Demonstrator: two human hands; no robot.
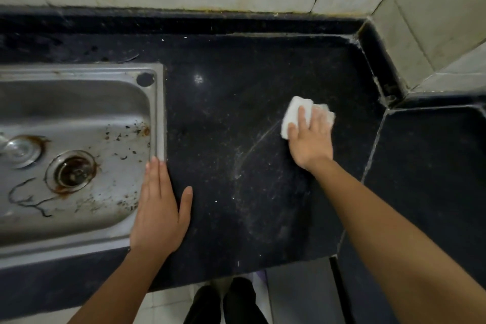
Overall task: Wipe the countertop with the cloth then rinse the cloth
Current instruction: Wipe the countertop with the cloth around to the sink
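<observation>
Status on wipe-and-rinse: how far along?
Partly done: a curved wipe streak crosses the black speckled stone countertop. In hand: the right hand presses the white folded cloth onto it; the left hand rests flat beside the stainless steel sink. Left: remaining specks, then rinsing; the cloth is not at the sink.

I count one folded white cloth (292,113), one black speckled stone countertop (236,102) and one stainless-steel sink (79,71). The sink has one round rust-ringed drain (72,172) and one dark round hole (145,79) in its rim corner. Two bare hands: left hand (157,213), right hand (311,139). Two dark-clad legs (240,300) below.
</observation>
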